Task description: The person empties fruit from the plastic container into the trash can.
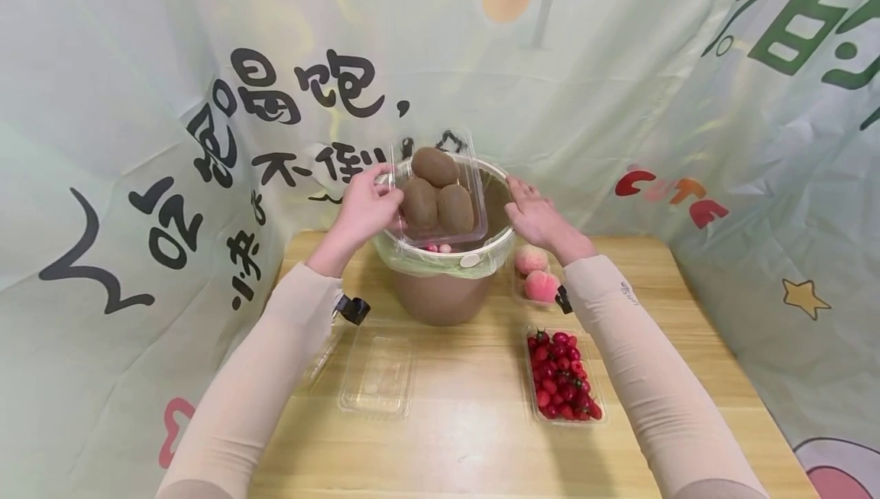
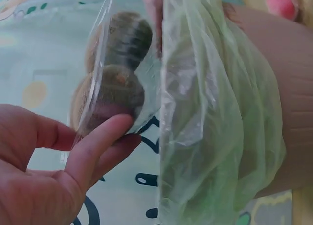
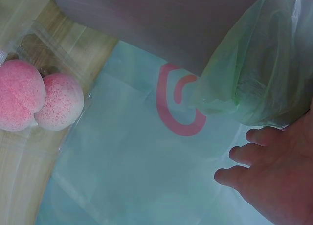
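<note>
The left hand (image 1: pixel 364 210) is pinching the left edge of a clear plastic clamshell box (image 1: pixel 440 187), thumb and fingers closed on the thin wall; in the left wrist view the fingers (image 2: pixel 100 142) are lying against the transparent side with the fruit showing through. The box is being held tilted over the mouth of a brown bucket (image 1: pixel 443 296), its lower edge sitting at the rim. Three brown kiwis (image 1: pixel 436 192) are lying inside it, one above and two below, touching one another.

The right hand (image 1: pixel 539 218) is hovering just beside the right rim of the bucket with fingers spread and relaxed, holding nothing; whether the fingertips are touching the rim cannot be told. In the right wrist view the fingers (image 3: pixel 254 161) are lying close under the folded liner.

A pale green bag liner (image 1: pixel 440 262) is folded over the bucket rim and hanging down the outer wall. Small pinkish items are showing inside the bucket below the box, too hidden to identify.

On the wooden table (image 1: pixel 474 438), two pink peaches (image 1: pixel 538 273) in a clear tray are sitting just right of the bucket, partly behind the right wrist. A tray of red cherry tomatoes (image 1: pixel 562 377) is lying nearer the person, and an empty clear container (image 1: pixel 378 373) is lying open left of centre.
</note>
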### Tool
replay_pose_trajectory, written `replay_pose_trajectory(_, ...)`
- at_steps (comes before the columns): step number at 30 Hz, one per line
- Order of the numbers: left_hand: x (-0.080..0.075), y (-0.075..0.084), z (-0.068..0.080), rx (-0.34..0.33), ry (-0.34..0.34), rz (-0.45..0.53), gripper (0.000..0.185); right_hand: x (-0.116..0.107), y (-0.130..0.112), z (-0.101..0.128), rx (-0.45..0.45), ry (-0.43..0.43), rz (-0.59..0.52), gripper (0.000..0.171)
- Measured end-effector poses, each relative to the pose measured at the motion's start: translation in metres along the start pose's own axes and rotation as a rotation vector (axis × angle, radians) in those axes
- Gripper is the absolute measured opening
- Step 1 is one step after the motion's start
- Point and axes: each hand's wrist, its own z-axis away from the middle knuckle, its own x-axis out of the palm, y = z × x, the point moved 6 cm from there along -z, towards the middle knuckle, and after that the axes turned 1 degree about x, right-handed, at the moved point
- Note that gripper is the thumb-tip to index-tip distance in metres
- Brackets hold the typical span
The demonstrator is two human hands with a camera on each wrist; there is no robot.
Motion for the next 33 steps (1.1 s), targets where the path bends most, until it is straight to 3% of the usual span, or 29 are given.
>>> replay_pose_trajectory(7,0.004,0.003,-0.01,0.162,0.211,-0.27,0.047,0.0,0.001,0.001,0.0,0.001,0.009,0.07)
replay_pose_trajectory(10,0.007,0.002,-0.013,0.218,0.289,-0.333,0.048,0.0,0.001,0.001,0.002,0.004,0.009,0.07)
replay_pose_trajectory(15,0.009,-0.002,-0.016,0.251,0.376,-0.341,0.047,0.0,0.0,0.0,-0.002,0.006,0.003,0.071)
replay_pose_trajectory(23,0.007,-0.012,-0.015,0.234,0.453,-0.264,0.047,-0.002,0.0,0.0,0.002,0.006,-0.01,0.069)
replay_pose_trajectory(33,0.007,-0.015,-0.013,0.303,0.528,-0.251,0.045,-0.001,0.0,0.001,0.003,0.005,-0.007,0.068)
